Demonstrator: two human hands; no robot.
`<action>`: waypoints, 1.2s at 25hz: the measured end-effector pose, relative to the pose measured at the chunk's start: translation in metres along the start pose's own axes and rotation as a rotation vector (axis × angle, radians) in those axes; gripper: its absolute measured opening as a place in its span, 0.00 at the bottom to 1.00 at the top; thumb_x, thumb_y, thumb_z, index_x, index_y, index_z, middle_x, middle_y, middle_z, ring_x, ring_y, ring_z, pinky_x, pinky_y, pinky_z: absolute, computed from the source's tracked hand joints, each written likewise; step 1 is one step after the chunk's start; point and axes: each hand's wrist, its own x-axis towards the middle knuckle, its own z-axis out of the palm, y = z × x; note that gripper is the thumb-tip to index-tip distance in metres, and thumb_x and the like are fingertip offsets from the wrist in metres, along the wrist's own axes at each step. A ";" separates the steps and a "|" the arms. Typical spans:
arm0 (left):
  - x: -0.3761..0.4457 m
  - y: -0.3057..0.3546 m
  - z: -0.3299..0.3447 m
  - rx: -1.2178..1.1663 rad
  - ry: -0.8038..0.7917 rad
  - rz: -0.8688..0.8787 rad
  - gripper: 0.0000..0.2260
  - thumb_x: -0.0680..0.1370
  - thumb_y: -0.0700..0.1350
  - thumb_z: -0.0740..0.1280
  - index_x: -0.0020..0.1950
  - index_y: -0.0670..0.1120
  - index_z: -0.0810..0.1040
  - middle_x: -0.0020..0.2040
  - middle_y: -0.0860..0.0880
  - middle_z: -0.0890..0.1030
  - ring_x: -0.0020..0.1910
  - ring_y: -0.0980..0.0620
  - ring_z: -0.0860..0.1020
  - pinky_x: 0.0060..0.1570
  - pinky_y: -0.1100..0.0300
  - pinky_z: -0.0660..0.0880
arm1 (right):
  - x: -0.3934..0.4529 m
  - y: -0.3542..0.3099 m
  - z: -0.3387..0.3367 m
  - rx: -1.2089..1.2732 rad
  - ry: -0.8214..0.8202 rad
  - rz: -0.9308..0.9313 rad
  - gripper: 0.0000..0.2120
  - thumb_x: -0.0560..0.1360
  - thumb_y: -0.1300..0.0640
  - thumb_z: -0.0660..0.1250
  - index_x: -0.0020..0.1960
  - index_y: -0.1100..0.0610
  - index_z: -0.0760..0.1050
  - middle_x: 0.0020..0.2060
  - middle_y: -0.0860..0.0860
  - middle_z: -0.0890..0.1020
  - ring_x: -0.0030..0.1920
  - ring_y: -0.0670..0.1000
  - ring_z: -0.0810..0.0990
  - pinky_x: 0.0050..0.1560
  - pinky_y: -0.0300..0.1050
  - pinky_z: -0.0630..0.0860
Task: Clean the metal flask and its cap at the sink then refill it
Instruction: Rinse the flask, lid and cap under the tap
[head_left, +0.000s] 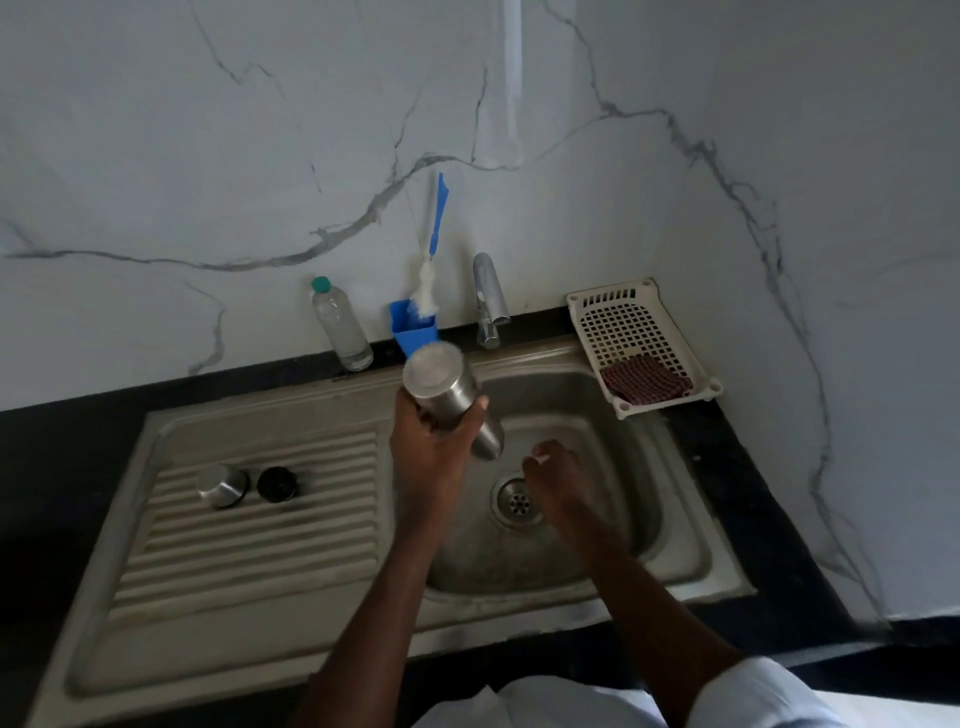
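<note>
The left hand (434, 447) wraps its fingers round the brushed-steel cylindrical flask (452, 402), tipped mouth-down over the stainless sink basin (644, 525) — likely to drain rinse water toward the plughole. The right hand (553, 470) hovers loosely curled, holding nothing. The steel cap (222, 486) and black inner stopper (278, 484) sit apart on the ribbed drainboard (249, 551).

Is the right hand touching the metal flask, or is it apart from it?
Apart. The head view shows the right hand low over the sink basin, with bare steel visible between it and the flask, which the left hand grips.
</note>
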 end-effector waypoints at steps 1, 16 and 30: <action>-0.006 -0.008 -0.003 -0.036 0.070 -0.064 0.27 0.74 0.41 0.80 0.70 0.50 0.75 0.61 0.58 0.84 0.59 0.61 0.83 0.56 0.65 0.80 | -0.001 0.005 0.003 -0.037 -0.029 -0.017 0.12 0.76 0.55 0.69 0.59 0.53 0.79 0.59 0.56 0.77 0.54 0.59 0.82 0.54 0.48 0.79; 0.010 -0.046 -0.259 0.124 0.704 -0.165 0.29 0.71 0.50 0.82 0.70 0.54 0.77 0.63 0.54 0.84 0.62 0.55 0.83 0.65 0.45 0.79 | -0.070 -0.077 0.137 -0.359 -0.264 -0.633 0.11 0.79 0.56 0.65 0.59 0.48 0.79 0.59 0.48 0.79 0.59 0.51 0.79 0.61 0.48 0.73; 0.089 -0.103 -0.390 0.290 0.589 -0.291 0.31 0.68 0.55 0.83 0.67 0.53 0.76 0.60 0.56 0.83 0.60 0.55 0.82 0.63 0.46 0.80 | -0.103 -0.159 0.297 -0.543 -0.344 -0.927 0.14 0.78 0.51 0.69 0.63 0.52 0.78 0.60 0.51 0.76 0.61 0.55 0.76 0.59 0.55 0.77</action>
